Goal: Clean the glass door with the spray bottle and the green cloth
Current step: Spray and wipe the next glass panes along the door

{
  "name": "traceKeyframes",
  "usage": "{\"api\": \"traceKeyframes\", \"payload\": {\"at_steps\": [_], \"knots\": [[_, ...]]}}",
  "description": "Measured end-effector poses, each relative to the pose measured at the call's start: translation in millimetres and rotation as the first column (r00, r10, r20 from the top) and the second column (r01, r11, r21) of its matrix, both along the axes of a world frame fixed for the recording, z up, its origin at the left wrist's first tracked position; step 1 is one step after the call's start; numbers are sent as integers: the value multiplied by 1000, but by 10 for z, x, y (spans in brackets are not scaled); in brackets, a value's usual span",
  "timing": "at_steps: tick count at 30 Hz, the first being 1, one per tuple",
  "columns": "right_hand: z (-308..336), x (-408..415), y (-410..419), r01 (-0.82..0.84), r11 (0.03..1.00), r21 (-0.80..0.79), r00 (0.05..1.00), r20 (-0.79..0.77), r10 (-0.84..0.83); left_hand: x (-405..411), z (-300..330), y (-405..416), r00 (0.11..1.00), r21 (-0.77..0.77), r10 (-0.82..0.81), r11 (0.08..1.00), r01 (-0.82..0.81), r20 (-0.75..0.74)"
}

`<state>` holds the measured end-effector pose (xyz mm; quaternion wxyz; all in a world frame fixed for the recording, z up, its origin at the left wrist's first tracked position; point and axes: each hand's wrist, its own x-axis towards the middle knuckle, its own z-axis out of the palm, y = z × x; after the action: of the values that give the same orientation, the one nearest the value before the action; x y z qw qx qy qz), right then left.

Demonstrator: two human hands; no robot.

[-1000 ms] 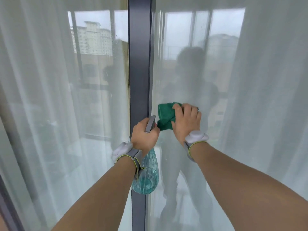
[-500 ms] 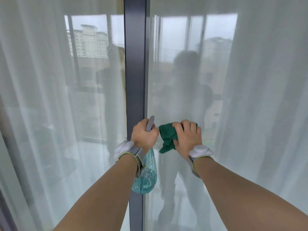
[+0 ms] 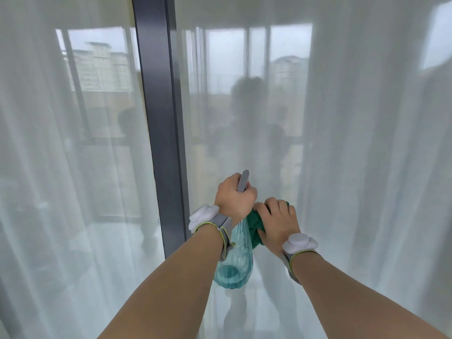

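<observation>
My left hand grips the grey head of a clear teal spray bottle; the bottle body hangs down below my wrist. The grey nozzle points up toward the glass door. My right hand presses a bunched green cloth against the lower part of the right glass pane, touching my left hand's side. Most of the cloth is hidden under my fingers and behind the bottle.
A dark grey vertical door frame stands left of my hands. Sheer white curtains reflect in the glass on both sides. A dim reflection of a person shows in the right pane. Both wrists carry grey bands.
My right hand has wiped the green cloth downward on the pane, from above my left hand to below and beside it. The view has shifted so the frame sits further left.
</observation>
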<state>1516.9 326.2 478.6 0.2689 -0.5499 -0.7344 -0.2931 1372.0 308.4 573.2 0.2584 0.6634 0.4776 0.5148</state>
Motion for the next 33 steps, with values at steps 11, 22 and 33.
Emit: {"api": "traceKeyframes", "payload": {"at_steps": [11, 22, 33], "knots": [[266, 37, 305, -58, 991, 120, 998, 10, 57, -25, 138, 80, 996, -36, 88, 995, -89, -15], [1001, 74, 433, 78, 935, 345, 973, -233, 4, -292, 222, 211, 984, 79, 177, 981, -175, -21], [695, -92, 412, -45, 963, 266, 998, 59, 30, -258, 55, 95, 993, 26, 116, 993, -116, -4]]}}
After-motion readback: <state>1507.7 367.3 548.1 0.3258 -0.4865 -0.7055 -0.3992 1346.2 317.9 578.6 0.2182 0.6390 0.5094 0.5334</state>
